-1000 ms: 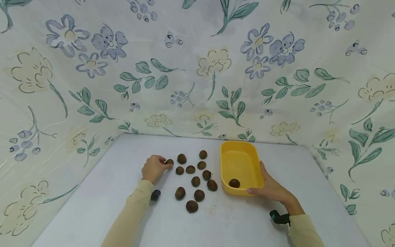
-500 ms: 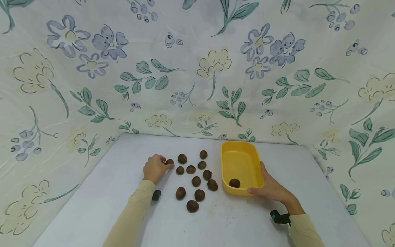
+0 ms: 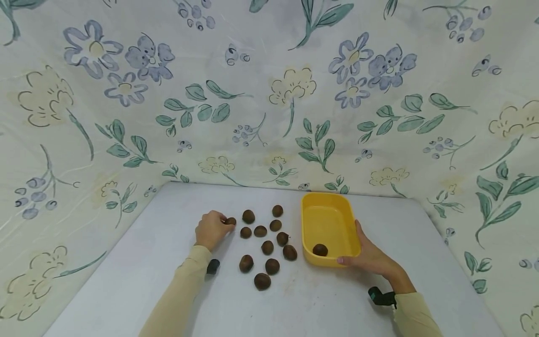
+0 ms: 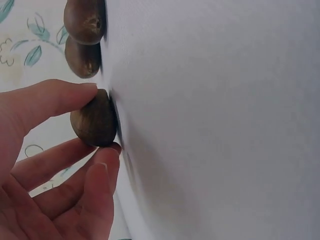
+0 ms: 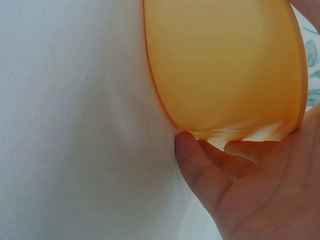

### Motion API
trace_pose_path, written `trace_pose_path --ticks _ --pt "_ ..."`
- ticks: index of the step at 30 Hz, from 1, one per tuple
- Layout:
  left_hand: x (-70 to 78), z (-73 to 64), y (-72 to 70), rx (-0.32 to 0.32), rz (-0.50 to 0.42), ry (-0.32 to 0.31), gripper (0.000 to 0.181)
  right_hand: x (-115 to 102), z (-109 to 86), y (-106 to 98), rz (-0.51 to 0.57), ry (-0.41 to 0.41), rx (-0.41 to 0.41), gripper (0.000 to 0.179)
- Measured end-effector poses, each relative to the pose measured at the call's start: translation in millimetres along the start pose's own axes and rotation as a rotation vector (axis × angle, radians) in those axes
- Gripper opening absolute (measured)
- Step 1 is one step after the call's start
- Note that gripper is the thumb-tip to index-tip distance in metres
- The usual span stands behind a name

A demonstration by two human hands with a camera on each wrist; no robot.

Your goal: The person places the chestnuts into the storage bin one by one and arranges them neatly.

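At the left end of the scattered chestnuts, my left hand [image 3: 210, 230] pinches one brown chestnut [image 4: 95, 119] between thumb and fingertips. That chestnut sits at the table surface; whether it is lifted at all I cannot tell. Two more chestnuts [image 4: 84, 21] show beyond it in the left wrist view. My right hand [image 3: 374, 252] grips the near right corner of a yellow plastic container [image 3: 330, 206], its thumb over the rim and its fingers along the outer side [image 5: 225, 65]. Inside the container, near its front left corner, lies a single chestnut [image 3: 320, 250].
Between my left hand and the container several loose chestnuts [image 3: 267, 247] lie spread on the white table [image 3: 320, 304]. A floral-patterned cloth [image 3: 252, 93] hangs behind the table and at both sides. Dark wrist cameras [image 3: 381, 296] stick out beside both forearms.
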State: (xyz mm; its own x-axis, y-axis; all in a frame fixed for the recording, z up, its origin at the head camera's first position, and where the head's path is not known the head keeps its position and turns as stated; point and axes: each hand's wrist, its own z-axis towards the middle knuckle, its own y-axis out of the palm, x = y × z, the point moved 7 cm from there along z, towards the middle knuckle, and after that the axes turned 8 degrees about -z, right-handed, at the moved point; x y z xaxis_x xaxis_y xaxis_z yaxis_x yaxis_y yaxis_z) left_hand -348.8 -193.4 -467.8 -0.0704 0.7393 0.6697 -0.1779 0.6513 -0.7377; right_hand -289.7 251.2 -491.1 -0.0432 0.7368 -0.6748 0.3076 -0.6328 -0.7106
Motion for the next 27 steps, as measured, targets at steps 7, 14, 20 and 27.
trace_pose_path --ticks 7,14,20,27 --pt "-4.6 -3.9 -7.1 -0.017 -0.090 0.024 0.040 -1 -0.8 1 0.008 -0.001 -0.010 0.139" --pt "5.3 -10.0 -15.7 -0.013 -0.198 0.047 0.039 1 -0.5 0 -0.004 -0.003 -0.004 0.140" --pt "25.4 -18.2 -19.7 -0.020 -0.236 0.078 0.041 0 -1.5 1 -0.013 0.013 -0.012 0.140" --pt "47.6 -28.0 -18.0 -0.008 -0.287 0.138 0.037 -1 -4.2 1 -0.006 0.029 -0.021 0.141"
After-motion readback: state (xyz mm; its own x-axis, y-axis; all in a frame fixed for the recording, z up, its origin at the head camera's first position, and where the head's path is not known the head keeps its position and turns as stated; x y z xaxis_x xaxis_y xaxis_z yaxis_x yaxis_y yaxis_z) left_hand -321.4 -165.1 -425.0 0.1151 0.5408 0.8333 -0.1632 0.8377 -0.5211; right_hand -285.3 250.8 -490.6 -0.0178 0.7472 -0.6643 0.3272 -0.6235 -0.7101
